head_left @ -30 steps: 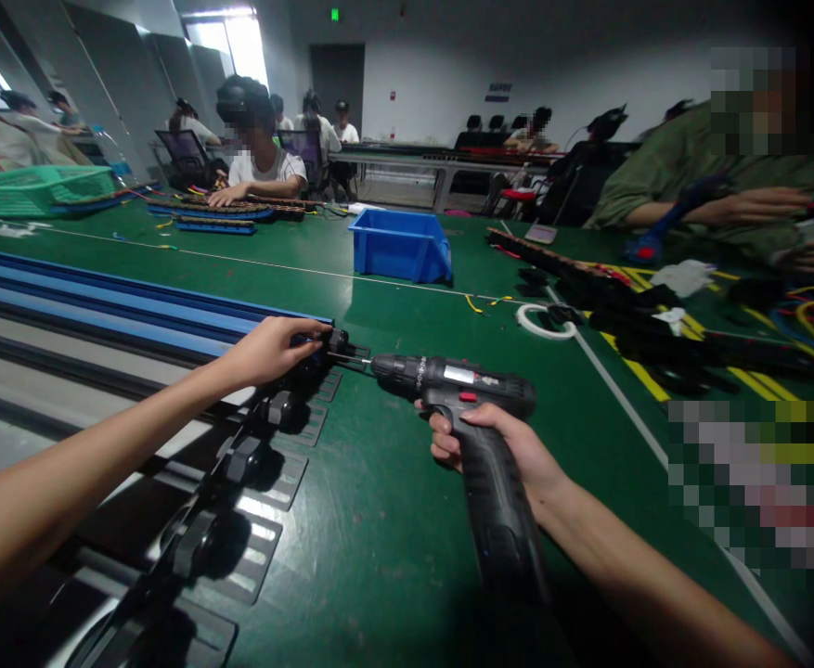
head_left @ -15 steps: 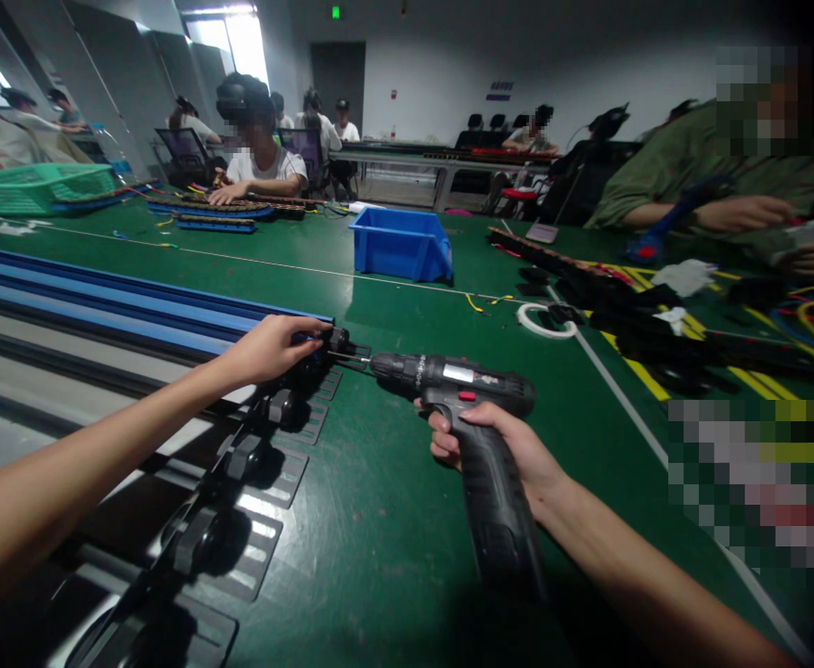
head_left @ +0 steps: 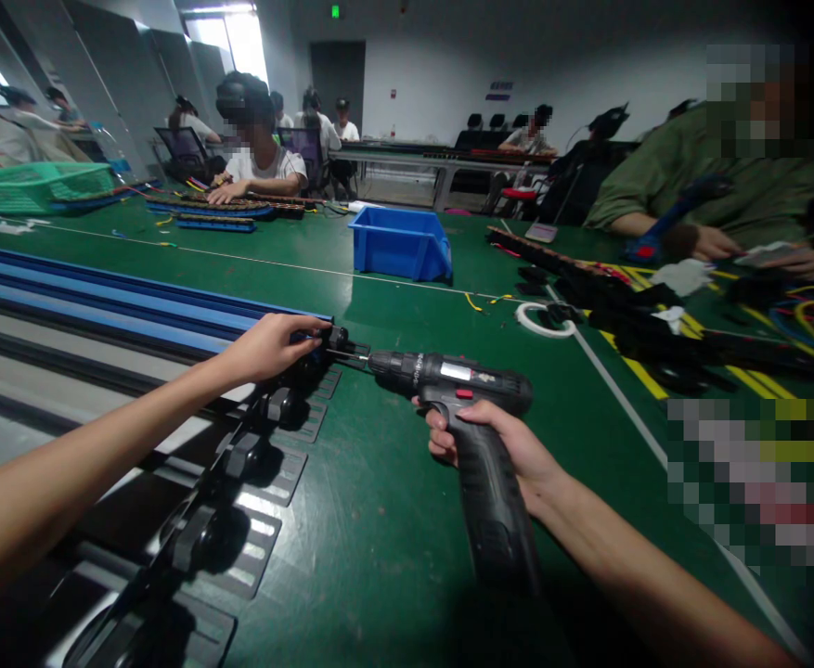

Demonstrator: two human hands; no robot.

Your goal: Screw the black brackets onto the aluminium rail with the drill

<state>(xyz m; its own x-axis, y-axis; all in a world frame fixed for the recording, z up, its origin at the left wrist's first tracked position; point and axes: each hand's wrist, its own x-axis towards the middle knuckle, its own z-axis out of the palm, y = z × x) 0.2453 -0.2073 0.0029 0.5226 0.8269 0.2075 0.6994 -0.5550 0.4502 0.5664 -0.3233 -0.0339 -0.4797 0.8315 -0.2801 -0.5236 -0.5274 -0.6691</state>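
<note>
My right hand [head_left: 497, 443] is wrapped around the handle of a black cordless drill [head_left: 448, 376], which points left. Its long thin bit [head_left: 347, 356] reaches to the end of the farthest blue bar [head_left: 190, 313]. At that end my left hand [head_left: 277, 345] has its thumb and fingers closed around the black end cap, which they partly hide. Where the bit's tip meets the cap is hidden too. Nearer to me, more bars end in black caps with round cable glands [head_left: 246, 456] and flat slotted brackets [head_left: 257, 552] lying over the table.
A blue bin [head_left: 401, 246] stands beyond the drill. Right of it lie a white ring [head_left: 546, 320], loose wires and dark strips. A green basket [head_left: 37, 188] stands far left. Co-workers sit across the green table [head_left: 371, 520], one in a green sleeve [head_left: 629, 199] at right.
The drill and my right hand have shifted very slightly left; my left hand stays at the bar's end. At right, the co-worker's hands have moved lower.
</note>
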